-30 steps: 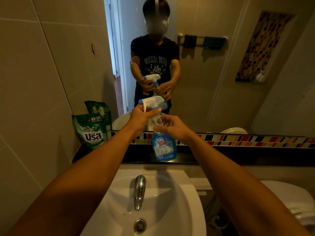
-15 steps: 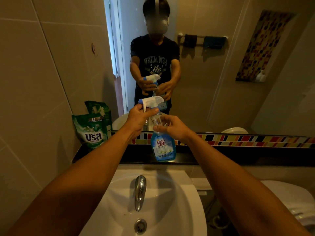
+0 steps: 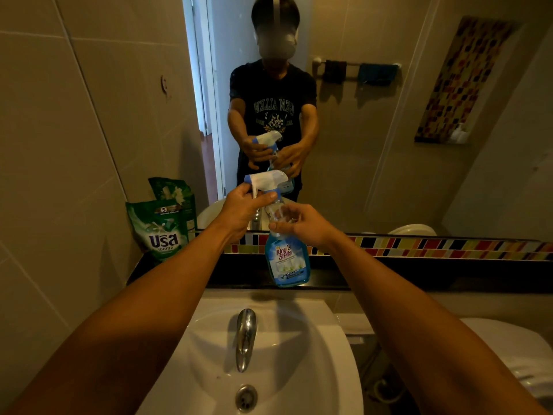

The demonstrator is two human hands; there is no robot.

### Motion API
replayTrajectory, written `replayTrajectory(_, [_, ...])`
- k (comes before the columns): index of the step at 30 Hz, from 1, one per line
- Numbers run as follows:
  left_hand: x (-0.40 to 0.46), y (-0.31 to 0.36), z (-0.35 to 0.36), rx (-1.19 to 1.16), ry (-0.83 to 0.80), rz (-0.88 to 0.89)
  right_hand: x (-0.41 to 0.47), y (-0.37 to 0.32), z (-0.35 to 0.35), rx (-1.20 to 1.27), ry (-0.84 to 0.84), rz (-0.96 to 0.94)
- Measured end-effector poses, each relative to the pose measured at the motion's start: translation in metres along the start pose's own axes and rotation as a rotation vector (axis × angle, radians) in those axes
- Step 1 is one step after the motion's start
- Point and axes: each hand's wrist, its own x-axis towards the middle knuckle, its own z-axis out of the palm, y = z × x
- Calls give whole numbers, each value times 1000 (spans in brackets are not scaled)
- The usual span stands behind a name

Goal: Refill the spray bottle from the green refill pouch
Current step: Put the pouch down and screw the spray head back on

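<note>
A blue spray bottle (image 3: 287, 262) with a white trigger head (image 3: 266, 178) stands on the dark ledge (image 3: 389, 277) behind the sink. My left hand (image 3: 242, 212) grips the trigger head and its blue collar. My right hand (image 3: 302, 224) holds the bottle's clear shoulder just below. The green refill pouch (image 3: 161, 232) leans upright against the left wall on the same ledge, apart from both hands.
A white sink (image 3: 269, 354) with a chrome tap (image 3: 246, 336) lies below my arms. A mirror behind the ledge reflects me and the bottle. A strip of coloured tiles (image 3: 434, 247) runs along the mirror's base. A white toilet (image 3: 523, 354) is at the right.
The hands and bottle have barely moved; my left hand has shifted slightly on the trigger head.
</note>
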Motion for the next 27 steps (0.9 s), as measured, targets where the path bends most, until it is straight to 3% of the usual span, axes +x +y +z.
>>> replayTrajectory(8, [-2, 3, 7, -40, -4, -19, -1, 1, -2, -1, -9, 17])
replayTrajectory(21, [-5, 1, 12, 147, 113, 91, -2, 5, -2, -18, 32, 16])
replayTrajectory(27, [-6, 0, 16, 52, 105, 52, -2, 5, -2, -52, 46, 19])
